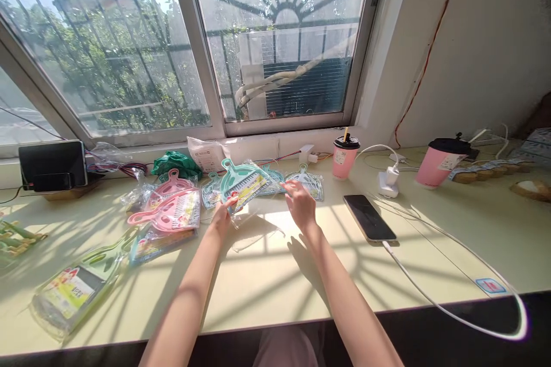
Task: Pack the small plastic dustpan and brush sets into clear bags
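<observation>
My left hand [221,215] grips the lower left corner of a teal mini dustpan-and-brush set [245,180], raised above the table with its handle pointing up and left. A yellow printed label and dark bristles show on its front. At the set's right side, my right hand [301,205] has its fingers pinched on the clear plastic bag [278,182] around it. More teal sets [303,178] in clear wrap lie behind. Left of my left hand are stacked pink sets [174,206], and a green set [80,292] lies nearer the front edge.
A phone [369,219] on a white cable lies to the right, near a charger [388,182]. Two pink cups [344,157] with black lids stand beyond it. A green plastic bag [175,164], a white packet [209,155] and a black device [52,165] line the window side.
</observation>
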The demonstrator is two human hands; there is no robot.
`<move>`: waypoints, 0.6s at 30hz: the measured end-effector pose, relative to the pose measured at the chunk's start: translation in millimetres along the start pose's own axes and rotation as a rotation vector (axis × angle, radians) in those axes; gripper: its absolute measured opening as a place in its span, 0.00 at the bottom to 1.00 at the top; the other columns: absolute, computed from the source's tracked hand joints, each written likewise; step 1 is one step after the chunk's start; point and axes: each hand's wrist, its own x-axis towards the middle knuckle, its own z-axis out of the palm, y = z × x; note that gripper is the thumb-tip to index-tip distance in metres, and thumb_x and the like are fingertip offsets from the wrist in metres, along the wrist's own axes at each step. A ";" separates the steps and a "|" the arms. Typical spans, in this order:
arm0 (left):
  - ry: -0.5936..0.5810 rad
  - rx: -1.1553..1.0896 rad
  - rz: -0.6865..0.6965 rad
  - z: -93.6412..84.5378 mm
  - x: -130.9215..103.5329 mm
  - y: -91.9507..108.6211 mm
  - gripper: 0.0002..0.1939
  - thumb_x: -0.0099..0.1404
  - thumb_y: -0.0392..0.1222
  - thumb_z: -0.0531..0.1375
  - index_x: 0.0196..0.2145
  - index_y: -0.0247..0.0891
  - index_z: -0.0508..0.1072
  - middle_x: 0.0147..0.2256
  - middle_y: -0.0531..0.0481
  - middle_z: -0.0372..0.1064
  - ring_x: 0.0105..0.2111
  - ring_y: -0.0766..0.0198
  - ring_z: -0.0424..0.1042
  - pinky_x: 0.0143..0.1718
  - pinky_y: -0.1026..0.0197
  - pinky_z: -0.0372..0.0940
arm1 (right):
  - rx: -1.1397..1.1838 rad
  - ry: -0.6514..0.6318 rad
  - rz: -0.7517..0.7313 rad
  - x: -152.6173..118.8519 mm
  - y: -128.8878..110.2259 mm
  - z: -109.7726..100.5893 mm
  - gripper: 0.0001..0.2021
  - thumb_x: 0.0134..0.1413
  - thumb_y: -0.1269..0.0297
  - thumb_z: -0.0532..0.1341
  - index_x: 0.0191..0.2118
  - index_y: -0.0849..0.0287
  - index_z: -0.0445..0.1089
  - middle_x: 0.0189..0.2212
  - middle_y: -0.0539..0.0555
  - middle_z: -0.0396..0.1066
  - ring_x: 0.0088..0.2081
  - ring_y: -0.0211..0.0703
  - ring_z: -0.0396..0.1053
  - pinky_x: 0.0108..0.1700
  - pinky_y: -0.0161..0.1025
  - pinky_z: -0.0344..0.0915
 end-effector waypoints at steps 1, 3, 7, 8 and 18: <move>0.004 -0.003 -0.006 -1.7 1.7 2.5 0.16 0.63 0.35 0.77 0.41 0.47 0.76 0.47 0.41 0.86 0.60 0.41 0.87 0.64 0.39 0.85 | -0.099 -0.024 -0.125 1.2 2.0 -4.4 0.24 0.71 0.77 0.64 0.59 0.45 0.92 0.71 0.61 0.84 0.73 0.68 0.80 0.74 0.64 0.80; -0.001 -0.008 -0.018 -3.1 2.1 5.0 0.15 0.63 0.34 0.77 0.41 0.46 0.77 0.48 0.40 0.86 0.62 0.41 0.86 0.63 0.41 0.86 | -0.265 -0.083 -0.299 2.5 7.0 -8.7 0.37 0.67 0.85 0.61 0.68 0.41 0.89 0.76 0.60 0.79 0.79 0.66 0.73 0.79 0.66 0.75; -0.064 -0.002 -0.044 -1.1 -4.8 2.3 0.15 0.62 0.37 0.80 0.41 0.44 0.80 0.48 0.40 0.87 0.62 0.40 0.87 0.59 0.42 0.89 | -0.392 -0.122 -0.435 2.7 14.6 -7.0 0.39 0.66 0.88 0.62 0.70 0.39 0.87 0.79 0.58 0.76 0.84 0.65 0.66 0.83 0.68 0.69; -0.088 0.005 -0.050 -0.6 -6.9 1.3 0.15 0.62 0.39 0.81 0.41 0.44 0.81 0.48 0.39 0.87 0.61 0.39 0.88 0.59 0.41 0.89 | -0.391 -0.119 -0.441 2.8 15.0 -6.9 0.36 0.67 0.87 0.63 0.67 0.41 0.89 0.79 0.58 0.76 0.84 0.65 0.65 0.83 0.68 0.69; -0.231 0.129 -0.088 -5.7 -11.4 -1.3 0.14 0.57 0.43 0.81 0.39 0.46 0.83 0.51 0.33 0.88 0.64 0.30 0.85 0.60 0.32 0.85 | -0.244 -0.089 -0.364 8.5 -2.5 -25.4 0.11 0.69 0.69 0.81 0.35 0.45 0.92 0.60 0.58 0.87 0.68 0.67 0.77 0.74 0.64 0.70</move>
